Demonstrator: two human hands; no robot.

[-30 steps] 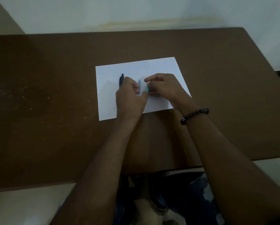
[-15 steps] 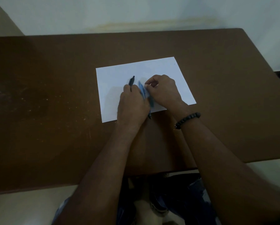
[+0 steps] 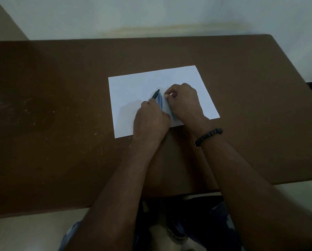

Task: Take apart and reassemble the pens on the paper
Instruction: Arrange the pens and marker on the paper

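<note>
Black pen (image 3: 155, 94) held in left hand (image 3: 150, 119), fingers curled round its lower barrel; only the upper end shows, sticking out past the knuckles. Long axis runs near-to-far, tilted a little right, free end pointing away from the person and over the paper (image 3: 131, 87). Whether it touches the sheet I cannot tell

Blue pen part (image 3: 160, 102) lies just beside it, between the two hands, roughly parallel, blurred; a paler blue length (image 3: 171, 111) shows under the right hand's edge. Cannot tell if these are one piece or two

Right hand (image 3: 185, 102) has thumb and forefinger pinched together at the far end of the blue piece; what exactly they nip is too small to see. Likely judgement: left hand steadies one pen while the right works a small part on or off

Hands close together over the sheet's near-middle, probably so loose parts drop on the paper. Paper sits on a brown table (image 3: 61, 124). Dark bead bracelet (image 3: 208, 135) on right wrist
</note>
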